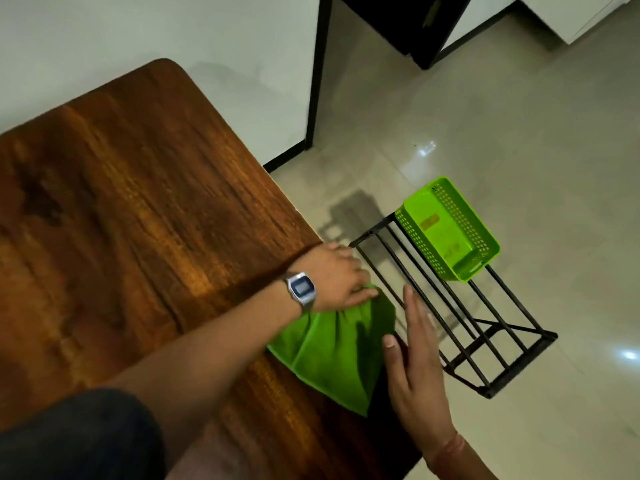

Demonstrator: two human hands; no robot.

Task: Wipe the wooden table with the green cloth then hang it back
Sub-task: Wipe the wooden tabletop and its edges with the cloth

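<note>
The green cloth (332, 348) lies spread at the right edge of the wooden table (138, 202), part of it drooping over the edge. My left hand (337, 277), with a wristwatch on the wrist, rests on the cloth's far end and grips it at the table's edge. My right hand (415, 358) hovers flat with fingers apart just right of the cloth, beside the table edge, holding nothing. A black metal rack (460, 327) with parallel bars stands on the floor right beside the table.
A bright green perforated plastic basket (446, 230) sits on the far end of the rack. Glossy tiled floor (519, 133) spreads to the right. A white wall and a dark door frame (317, 81) stand behind the table.
</note>
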